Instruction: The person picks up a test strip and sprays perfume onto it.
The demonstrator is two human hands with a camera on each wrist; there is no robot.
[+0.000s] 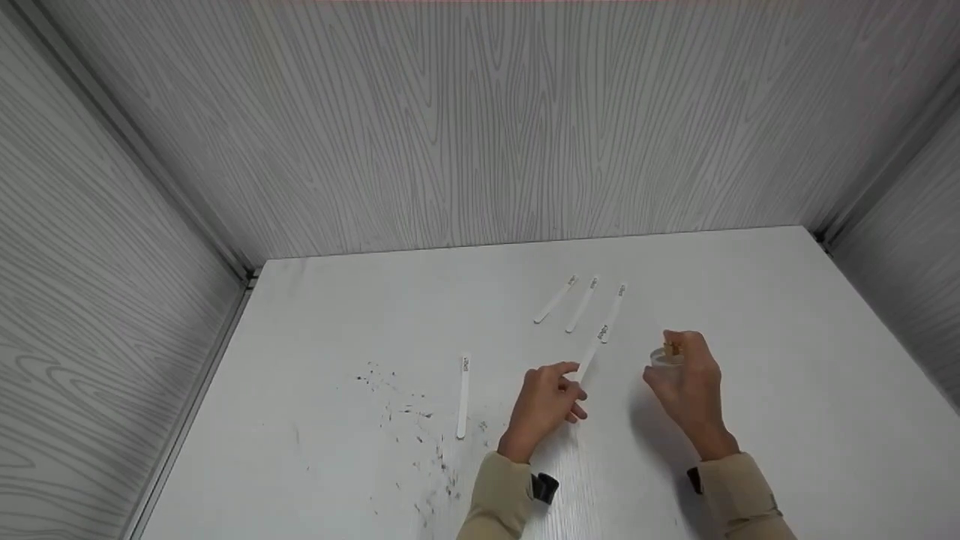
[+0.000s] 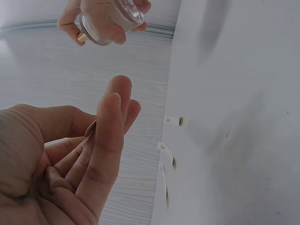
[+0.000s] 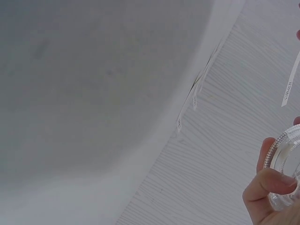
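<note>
My left hand (image 1: 549,401) pinches a white paper test strip (image 1: 591,355) between thumb and fingers, its printed end pointing away from me. In the right wrist view the held strip (image 3: 291,82) shows its lettering; in the left wrist view my left hand (image 2: 70,159) hides it. My right hand (image 1: 691,382) grips a clear ribbed glass perfume bottle (image 2: 124,18) with a gold-coloured spray top (image 2: 83,37). A finger lies on that top. The bottle is apart from the strip, to its right. In the right wrist view part of the bottle (image 3: 281,154) shows at the edge.
Three more printed strips, a left one (image 1: 553,301), a middle one (image 1: 581,306) and a right one (image 1: 615,307), lie towards the back of the white table (image 1: 337,315). Another strip (image 1: 463,401) lies left of my hands, beside dark specks. Grey wood-grain panels (image 1: 465,135) enclose the table.
</note>
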